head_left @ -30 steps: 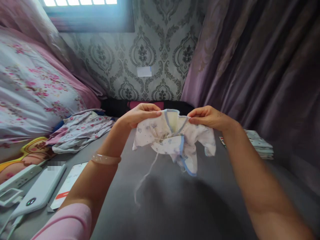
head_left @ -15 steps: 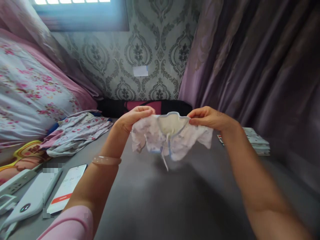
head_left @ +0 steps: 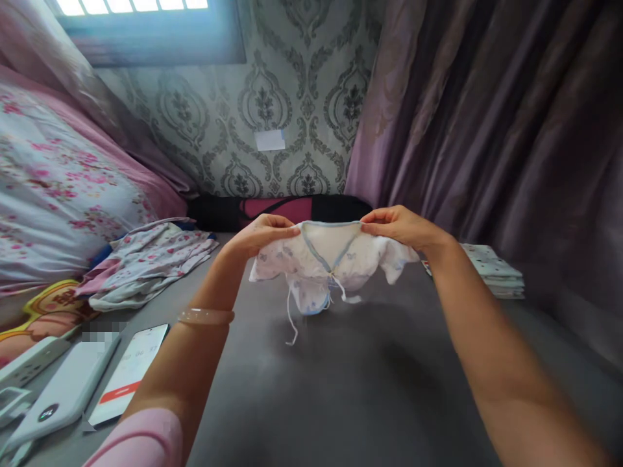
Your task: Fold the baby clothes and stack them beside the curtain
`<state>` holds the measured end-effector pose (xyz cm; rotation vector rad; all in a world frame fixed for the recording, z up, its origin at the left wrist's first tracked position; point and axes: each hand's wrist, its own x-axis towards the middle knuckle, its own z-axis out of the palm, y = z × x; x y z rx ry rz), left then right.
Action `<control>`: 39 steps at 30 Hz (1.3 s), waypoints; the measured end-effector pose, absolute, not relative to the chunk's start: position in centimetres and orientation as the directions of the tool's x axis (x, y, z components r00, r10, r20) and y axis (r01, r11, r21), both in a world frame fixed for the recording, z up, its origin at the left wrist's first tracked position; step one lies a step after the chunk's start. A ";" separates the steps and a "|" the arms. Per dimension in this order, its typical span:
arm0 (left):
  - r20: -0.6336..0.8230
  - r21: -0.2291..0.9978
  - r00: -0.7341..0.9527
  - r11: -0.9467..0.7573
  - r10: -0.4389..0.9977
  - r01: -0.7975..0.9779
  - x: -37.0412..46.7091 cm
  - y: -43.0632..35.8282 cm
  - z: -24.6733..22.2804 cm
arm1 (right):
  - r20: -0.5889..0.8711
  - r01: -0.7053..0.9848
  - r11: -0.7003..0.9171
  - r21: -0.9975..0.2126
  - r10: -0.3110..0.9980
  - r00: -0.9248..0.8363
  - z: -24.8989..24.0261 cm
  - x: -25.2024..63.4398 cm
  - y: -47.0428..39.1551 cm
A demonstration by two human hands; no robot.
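Observation:
Between my hands hangs a small white baby shirt with a pale blue V-shaped neckline, a faint print and thin white tie strings. My left hand pinches its shoulder on the left of the neckline. On the other side of the neckline, the fingers of my right hand are closed on the opposite shoulder. The collar is stretched straight between them. The shirt's lower part dangles in the air above the grey surface.
Left lie a loose pile of printed clothes, a phone with a timer, a white power bank and a power strip. Folded cloths are stacked at right. A black-and-pink roll lies along the wall.
The neckline, wavy before, is now pulled taut. The shirt's lower part and strings have swung out and spread. Both hands keep hold at nearly the same place.

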<state>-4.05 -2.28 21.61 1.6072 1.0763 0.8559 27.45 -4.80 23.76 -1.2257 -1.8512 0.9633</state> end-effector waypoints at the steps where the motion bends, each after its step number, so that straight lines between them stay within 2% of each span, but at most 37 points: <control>1: 0.054 0.959 0.337 -0.143 0.940 0.244 -3.9 -2.4 21.6 | 0.155 0.428 0.277 -0.860 0.942 -0.297 23.8 27.3 -5.0; 6: 0.098 0.915 0.376 -0.232 0.921 0.329 -3.3 -2.7 21.7 | 0.142 0.472 0.302 -0.828 0.928 -0.345 24.3 26.9 -5.4; 9: 0.209 0.841 0.399 -0.372 0.893 0.393 -3.3 -2.3 21.6 | 0.169 0.510 0.305 -0.804 0.940 -0.296 24.2 27.1 -5.0; 12: 0.349 0.706 0.388 -0.512 0.853 0.489 -3.5 -1.6 21.3 | 0.186 0.499 0.334 -0.800 0.928 -0.324 23.6 27.5 -4.1; 15: 0.496 0.519 0.329 -0.578 0.804 0.630 -3.4 -1.4 21.1 | 0.283 0.564 0.379 -0.733 0.925 -0.254 23.0 27.8 -2.9; 19: 0.619 0.310 0.237 -0.510 0.749 0.802 -3.2 -2.2 21.5 | 0.477 0.672 0.455 -0.585 0.863 -0.169 22.7 27.5 -2.2; 23: 0.699 0.188 0.198 -0.444 0.687 0.876 -2.9 -3.3 22.2 | 0.610 0.837 0.380 -0.395 0.789 -0.070 23.0 27.0 -3.1; 26: 0.772 0.125 0.184 -0.429 0.609 0.895 -2.7 -4.1 22.7 | 0.689 0.874 0.374 -0.312 0.722 -0.063 23.2 26.5 -3.9; 33: 0.858 0.005 0.207 -0.411 0.470 0.911 -2.9 -8.3 25.0 | 0.843 0.835 0.490 -0.248 0.534 -0.064 24.2 26.0 -6.7; 39: 0.904 -0.060 0.250 -0.474 0.348 0.878 -4.7 -14.5 28.2 | 0.829 0.788 0.566 -0.243 0.543 -0.134 26.9 26.0 -14.1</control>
